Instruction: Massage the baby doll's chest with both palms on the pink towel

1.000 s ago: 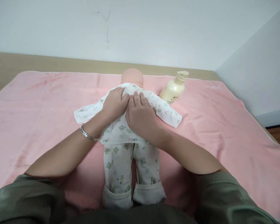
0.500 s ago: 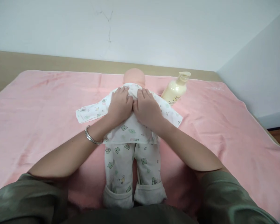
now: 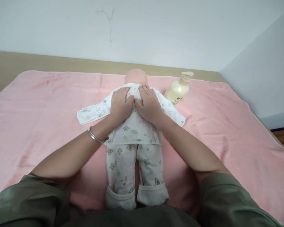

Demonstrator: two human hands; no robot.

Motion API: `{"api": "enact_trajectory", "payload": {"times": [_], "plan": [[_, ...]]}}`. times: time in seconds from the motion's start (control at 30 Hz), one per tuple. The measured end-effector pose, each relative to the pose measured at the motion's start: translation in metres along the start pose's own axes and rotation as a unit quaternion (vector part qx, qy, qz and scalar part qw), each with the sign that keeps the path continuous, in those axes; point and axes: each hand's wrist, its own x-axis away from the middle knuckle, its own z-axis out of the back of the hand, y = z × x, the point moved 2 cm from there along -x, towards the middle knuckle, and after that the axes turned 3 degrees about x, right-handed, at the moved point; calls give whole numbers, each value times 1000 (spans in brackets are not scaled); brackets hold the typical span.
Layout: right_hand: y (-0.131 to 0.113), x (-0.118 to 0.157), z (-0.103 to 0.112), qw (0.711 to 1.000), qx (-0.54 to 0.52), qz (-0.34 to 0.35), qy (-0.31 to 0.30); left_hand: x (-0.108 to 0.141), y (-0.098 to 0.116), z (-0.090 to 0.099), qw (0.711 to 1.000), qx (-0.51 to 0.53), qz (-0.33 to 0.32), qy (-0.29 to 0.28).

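A baby doll [image 3: 136,76] lies face down, its bald head away from me, dressed in a white printed top [image 3: 132,132] and matching trousers [image 3: 123,167] with turned-up cuffs. My left hand [image 3: 121,105] lies flat on the left side of its upper back. On the right side of the back rests my right hand [image 3: 148,102], palm down with fingers stretched out. The two thumbs almost meet near the middle of the back. A silver bracelet [image 3: 94,135] circles my left wrist. The doll's sleeves spread out to both sides.
Under the doll is a pink cloth [image 3: 49,104] covering most of the tabletop [image 3: 61,61]. A cream pump bottle [image 3: 178,90] leans or lies by the doll's right sleeve. Behind the table rises a white wall [image 3: 156,31] with a crack.
Both hands stay on the doll's upper back. The fingers of my right hand have shifted slightly up toward the neck, and the thumbs have spread a little more.
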Motion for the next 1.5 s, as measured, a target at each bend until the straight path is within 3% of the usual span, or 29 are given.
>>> {"api": "enact_trajectory", "payload": {"times": [0.47, 0.67, 0.77, 0.97, 1.13, 1.3, 1.5], "plan": [[-1, 3, -1, 1000, 7, 3, 9, 0, 1, 1, 1000, -28, -2, -3], [10, -3, 9, 995, 18, 72, -63, 22, 21, 1, 999, -37, -8, -22], [11, -6, 11, 994, 17, 74, -77, 31, 29, -1, 999, -22, -8, -28], [-19, 16, 4, 999, 13, -25, -29, 10, 13, 3, 1000, 15, 13, -23], [-40, 38, 3, 999, 22, 20, -43, -6, -2, 8, 999, 43, 32, -5], [-16, 15, 4, 998, -5, 30, -51, 8, 10, 3, 1000, 0, 21, -7], [11, -8, 3, 999, -43, 24, -15, 31, 31, -2, 999, -9, 6, -34]]}}
